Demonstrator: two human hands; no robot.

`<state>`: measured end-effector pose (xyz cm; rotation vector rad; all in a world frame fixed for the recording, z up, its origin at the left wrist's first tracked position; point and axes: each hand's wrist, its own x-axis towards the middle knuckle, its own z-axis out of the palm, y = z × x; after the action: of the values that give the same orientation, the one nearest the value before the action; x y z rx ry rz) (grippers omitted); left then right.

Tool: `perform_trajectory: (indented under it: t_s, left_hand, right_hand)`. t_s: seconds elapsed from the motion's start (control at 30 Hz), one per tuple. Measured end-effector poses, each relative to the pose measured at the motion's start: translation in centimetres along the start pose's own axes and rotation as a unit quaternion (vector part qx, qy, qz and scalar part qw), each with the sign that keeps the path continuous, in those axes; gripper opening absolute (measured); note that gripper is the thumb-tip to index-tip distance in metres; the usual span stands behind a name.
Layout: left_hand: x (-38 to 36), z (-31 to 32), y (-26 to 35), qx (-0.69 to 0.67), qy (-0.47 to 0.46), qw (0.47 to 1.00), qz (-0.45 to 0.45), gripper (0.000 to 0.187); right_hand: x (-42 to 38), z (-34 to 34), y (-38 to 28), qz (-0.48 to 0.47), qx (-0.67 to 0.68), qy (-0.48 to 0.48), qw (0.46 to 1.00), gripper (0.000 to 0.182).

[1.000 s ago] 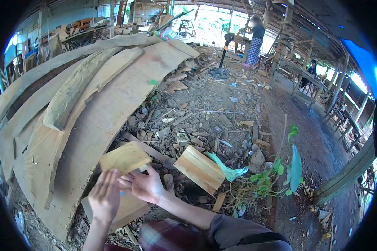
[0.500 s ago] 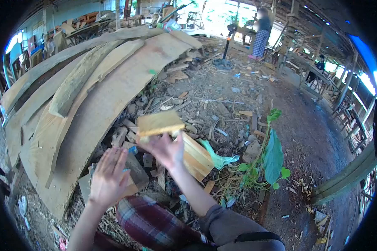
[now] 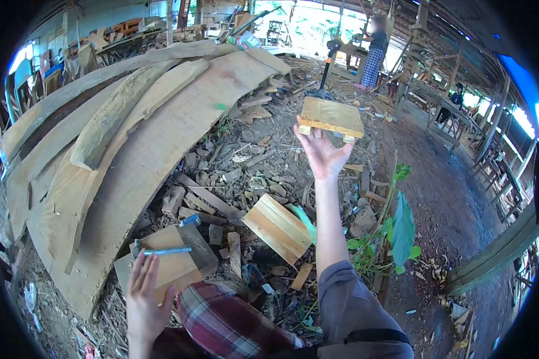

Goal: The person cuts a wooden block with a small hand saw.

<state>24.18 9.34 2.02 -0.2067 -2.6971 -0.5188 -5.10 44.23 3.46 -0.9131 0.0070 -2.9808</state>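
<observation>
My right hand (image 3: pixel 324 157) is raised and grips a small wooden stand (image 3: pixel 332 116) from below. It has a flat rectangular top with short block feet underneath, and my fingers are partly hidden by it. Lower left, my left hand (image 3: pixel 145 293) is open and holds nothing. Close beyond its fingertips lies a hammer (image 3: pixel 169 251) with a blue handle, resting on a flat wooden board (image 3: pixel 176 263). Between the two hands a striped wooden panel (image 3: pixel 276 227) lies on the rubble, beside a strip of green plastic (image 3: pixel 305 222).
Large curved wooden slabs (image 3: pixel 179 119) fill the left side. Wood scraps and stones cover the ground ahead. A leafy plant (image 3: pixel 403 224) grows to the right, near a log post (image 3: pixel 491 251). A person (image 3: pixel 372 54) stands at the back; another sits at far right.
My right hand has moved up and to the right with the wooden stand, uncovering the striped panel. My left hand has dropped lower, and the hammer now shows.
</observation>
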Motion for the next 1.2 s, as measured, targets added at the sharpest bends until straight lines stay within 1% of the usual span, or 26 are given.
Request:
perform_trajectory:
  t_s: [0.03, 0.13, 0.17, 0.3, 0.4, 0.5, 0.6, 0.8, 0.9, 1.03, 1.13, 1.2]
  left_hand:
    - [0.1, 0.6, -0.6, -0.019, -0.004, 1.000, -0.020, 0.059]
    - [1.1, 1.7, -1.2, -0.057, 0.001, 0.998, 0.006, 0.056]
    - [1.6, 2.0, -1.1, -0.074, -0.010, 0.997, 0.022, 0.055]
    - [2.5, 3.7, -2.2, -0.126, -0.015, 0.992, 0.015, 0.054]
    - [3.4, 4.4, -2.6, -0.150, -0.010, 0.989, 0.012, 0.054]
    - [4.0, 5.2, -2.9, -0.185, -0.019, 0.982, 0.030, 0.054]
    - [4.0, 5.2, -3.0, -0.203, -0.028, 0.978, 0.029, 0.055]
    - [3.3, 3.8, -3.7, -0.200, -0.032, 0.979, -0.016, 0.057]
    - [2.8, 3.7, -4.2, -0.198, -0.018, 0.979, -0.037, 0.057]
    - [2.5, 3.6, -4.7, -0.185, -0.013, 0.982, -0.039, 0.058]
    - [2.2, 3.4, -4.8, -0.184, -0.015, 0.982, -0.035, 0.057]
    - [2.1, 3.2, -4.8, -0.183, -0.012, 0.982, -0.043, 0.057]
  right_hand:
    - [-0.2, 0.0, 0.0, -0.009, 0.005, 0.002, 1.000, 0.103]
    - [-1.0, 0.1, 0.4, -0.034, 0.002, 0.012, 0.999, 0.102]
    - [-1.1, 0.1, 0.5, -0.040, -0.001, 0.016, 0.999, 0.102]
    - [-1.6, 0.8, 1.1, -0.036, 0.001, 0.013, 0.999, 0.099]
    - [-1.7, 1.4, 1.3, -0.043, -0.074, 0.007, 0.996, 0.096]
    - [-1.5, 1.9, 1.6, -0.037, -0.030, 0.018, 0.999, 0.095]
    - [-1.2, 1.4, 1.7, -0.045, -0.040, -0.002, 0.998, 0.097]
    - [-0.9, 0.8, 2.6, -0.050, 0.013, 0.025, 0.998, 0.098]
    - [-1.0, 0.4, 2.9, -0.040, 0.002, -0.001, 0.999, 0.101]
    - [-0.9, 0.2, 4.0, -0.029, 0.026, 0.007, 0.999, 0.104]
    - [-1.0, 0.2, 4.9, -0.022, 0.004, -0.008, 1.000, 0.106]
    - [-1.0, 0.4, 5.3, -0.008, 0.038, -0.005, 0.999, 0.107]
